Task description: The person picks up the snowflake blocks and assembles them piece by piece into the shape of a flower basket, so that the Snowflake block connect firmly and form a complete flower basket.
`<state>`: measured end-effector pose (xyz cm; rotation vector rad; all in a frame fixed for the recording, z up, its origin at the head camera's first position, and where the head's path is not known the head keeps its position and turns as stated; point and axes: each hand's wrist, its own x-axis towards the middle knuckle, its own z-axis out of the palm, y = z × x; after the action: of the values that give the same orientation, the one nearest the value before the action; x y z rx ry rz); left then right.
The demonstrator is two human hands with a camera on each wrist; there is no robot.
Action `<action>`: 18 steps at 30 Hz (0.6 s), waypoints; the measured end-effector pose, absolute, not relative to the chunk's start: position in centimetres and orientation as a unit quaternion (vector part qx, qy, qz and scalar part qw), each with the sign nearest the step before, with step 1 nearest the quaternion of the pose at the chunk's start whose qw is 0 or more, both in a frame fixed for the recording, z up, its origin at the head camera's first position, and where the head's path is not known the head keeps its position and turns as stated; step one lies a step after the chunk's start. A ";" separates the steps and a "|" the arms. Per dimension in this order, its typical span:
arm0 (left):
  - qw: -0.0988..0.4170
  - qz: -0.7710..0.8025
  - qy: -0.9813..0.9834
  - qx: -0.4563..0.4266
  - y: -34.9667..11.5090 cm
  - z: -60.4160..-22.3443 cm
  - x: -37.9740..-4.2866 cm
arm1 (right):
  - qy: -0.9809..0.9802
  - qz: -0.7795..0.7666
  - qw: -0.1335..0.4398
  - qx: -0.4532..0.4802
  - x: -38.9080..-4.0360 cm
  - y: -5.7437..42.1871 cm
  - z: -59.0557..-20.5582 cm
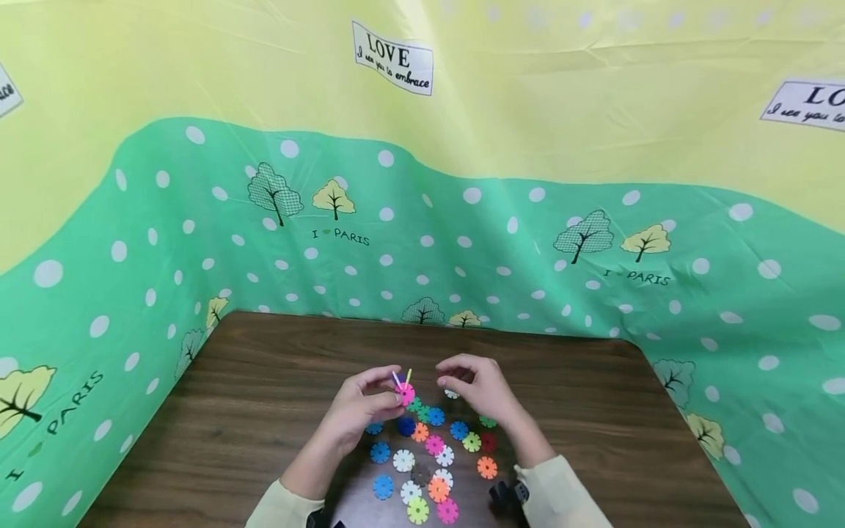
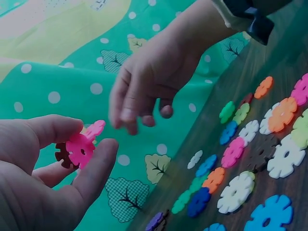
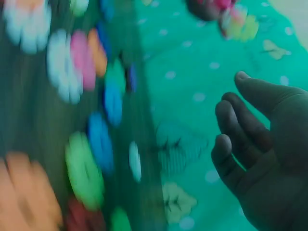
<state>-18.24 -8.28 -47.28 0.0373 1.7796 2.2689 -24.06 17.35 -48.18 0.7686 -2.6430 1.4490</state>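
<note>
Loose flower discs [image 1: 434,445] on counter [image 1: 264,411]. Past them, left hand [image 1: 359,407] pinches pink joined-disc piece [image 1: 405,394] above counter: pink face toward wearer, long axis roughly upright, two edge-on discs [image 1: 408,376] up in a V. Right hand [image 1: 480,386] half-open, holding nothing. Left wrist view adds brown disc [image 2: 61,155], not visible from head; right wrist view blurred, piece cut off at top. Printed cloth [image 1: 449,242] behind.

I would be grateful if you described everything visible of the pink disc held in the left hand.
The pink disc is flat and round, with a notched rim and a small hole in its middle; it looks like plastic. The left hand pinches it between thumb and fingers, raised above the brown table. In the left wrist view, a second pink piece slants out at its upper right, and a brown piece shows behind; whether that one touches it is unclear.
</note>
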 end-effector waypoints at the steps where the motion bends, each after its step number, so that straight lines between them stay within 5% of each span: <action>1: 0.126 0.779 0.614 0.010 -8.3 -47.3 -18.3 | -0.858 0.449 0.013 0.250 -24.6 17.8 -48.2; 11: 0.116 0.761 0.639 0.019 -8.5 -47.4 -18.3 | -0.920 0.285 -0.090 0.253 -28.3 20.0 -50.4; 18: 0.110 0.757 0.644 0.021 -8.6 -47.3 -18.3 | -0.932 0.239 -0.073 0.263 -28.6 19.7 -51.4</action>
<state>-18.29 -8.56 -47.26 0.0630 1.8917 2.2239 -28.56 19.73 -51.44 0.8659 -3.0715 0.7875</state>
